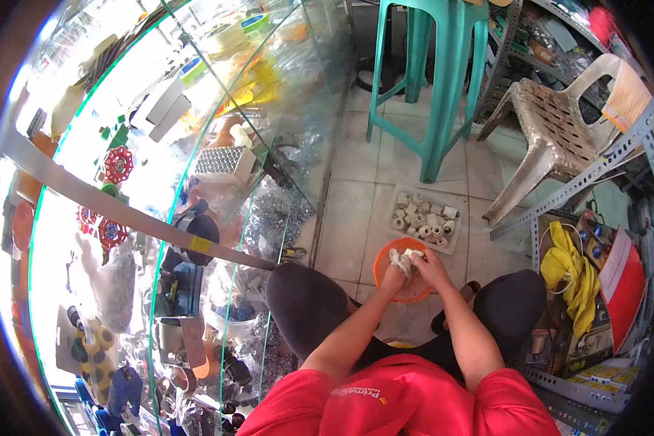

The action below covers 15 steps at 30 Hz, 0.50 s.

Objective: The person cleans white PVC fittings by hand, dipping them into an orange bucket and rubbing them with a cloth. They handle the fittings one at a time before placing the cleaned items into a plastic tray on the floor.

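I read this as mid-wipe: the left hand (394, 277) clenches a pale cloth (400, 259), the right hand (433, 269) grasps a white fitting (414, 253), both over the orange basin (378, 270) just before the tray (457, 234). Next I'd want the piece turned against the cloth; the basin's contents are hidden beneath the hands

Hardware/plumbing shop, small retail type. Glass display counter (87, 192) on the left, packed w/ stock: red valve handwheels (118, 164), tape rolls (229, 35), bagged fittings, misc. parts stacked on several levels. On the right, slotted-angle steel shelving (596, 171) w/ small product boxes (596, 374) on a low shelf. A tray of white pipe fittings (424, 220) sits on the tiled floor (349, 218) in the narrow aisle betw. counter & shelving. Green plastic stool (443, 73) & worn plastic chair (552, 123) stand at the aisle's far end.
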Each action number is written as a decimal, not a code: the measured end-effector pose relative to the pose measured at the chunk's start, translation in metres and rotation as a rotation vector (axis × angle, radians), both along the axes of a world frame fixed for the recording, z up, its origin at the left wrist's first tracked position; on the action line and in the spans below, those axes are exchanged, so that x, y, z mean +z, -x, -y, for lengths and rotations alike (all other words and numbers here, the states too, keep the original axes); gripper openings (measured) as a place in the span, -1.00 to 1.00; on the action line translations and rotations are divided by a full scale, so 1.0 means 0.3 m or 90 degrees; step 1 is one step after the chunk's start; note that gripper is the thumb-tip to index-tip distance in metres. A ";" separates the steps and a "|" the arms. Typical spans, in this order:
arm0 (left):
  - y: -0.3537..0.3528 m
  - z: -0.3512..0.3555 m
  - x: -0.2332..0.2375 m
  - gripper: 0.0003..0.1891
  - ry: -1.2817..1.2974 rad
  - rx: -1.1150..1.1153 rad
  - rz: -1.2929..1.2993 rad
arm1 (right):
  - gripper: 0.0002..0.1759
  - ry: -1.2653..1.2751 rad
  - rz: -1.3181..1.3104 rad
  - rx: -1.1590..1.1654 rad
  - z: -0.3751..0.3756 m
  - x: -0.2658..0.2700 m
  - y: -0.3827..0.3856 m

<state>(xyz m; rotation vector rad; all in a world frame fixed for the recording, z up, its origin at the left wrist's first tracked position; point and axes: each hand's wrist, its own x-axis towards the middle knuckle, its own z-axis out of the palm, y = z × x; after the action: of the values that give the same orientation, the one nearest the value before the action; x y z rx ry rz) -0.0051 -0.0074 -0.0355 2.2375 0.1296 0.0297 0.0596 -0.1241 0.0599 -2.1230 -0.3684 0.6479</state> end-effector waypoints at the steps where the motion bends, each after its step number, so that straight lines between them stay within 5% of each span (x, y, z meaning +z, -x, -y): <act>1: 0.002 0.001 0.009 -0.59 -0.156 -0.056 0.003 | -0.51 -0.013 0.007 0.008 -0.005 -0.020 0.005; 3: 0.003 0.000 0.005 -0.52 -0.099 -0.064 -0.068 | -0.49 -0.039 0.023 0.021 -0.020 -0.038 0.016; 4: 0.011 0.003 -0.006 -0.48 0.116 -0.013 -0.142 | -0.48 -0.043 -0.028 0.015 -0.013 -0.031 0.011; 6: 0.022 0.007 -0.032 -0.46 0.175 0.006 -0.096 | -0.48 -0.055 -0.131 0.008 -0.004 0.003 -0.001; 7: 0.028 0.007 -0.032 -0.49 0.017 -0.029 0.020 | -0.51 -0.028 -0.065 0.022 -0.009 0.033 0.006; 9: 0.031 0.008 -0.013 -0.54 0.039 -0.006 0.077 | -0.57 0.032 0.069 0.048 -0.016 0.085 0.021; 12: 0.026 -0.006 0.016 -0.65 0.365 0.131 -0.007 | -0.56 0.066 0.087 0.117 -0.016 0.109 0.039; 14: 0.002 -0.032 -0.151 -0.71 0.299 0.168 0.065 | -0.54 0.062 0.099 0.113 -0.022 0.084 0.045; 15: 0.007 -0.025 -0.069 -0.71 0.435 0.232 -0.003 | -0.53 0.061 0.105 0.111 -0.020 0.056 0.045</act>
<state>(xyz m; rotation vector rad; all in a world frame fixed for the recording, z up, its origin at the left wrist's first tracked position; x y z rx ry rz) -0.0072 0.0001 -0.0561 1.5103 0.4742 0.1539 0.0460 -0.1180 0.0766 -2.2599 -0.6298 0.6017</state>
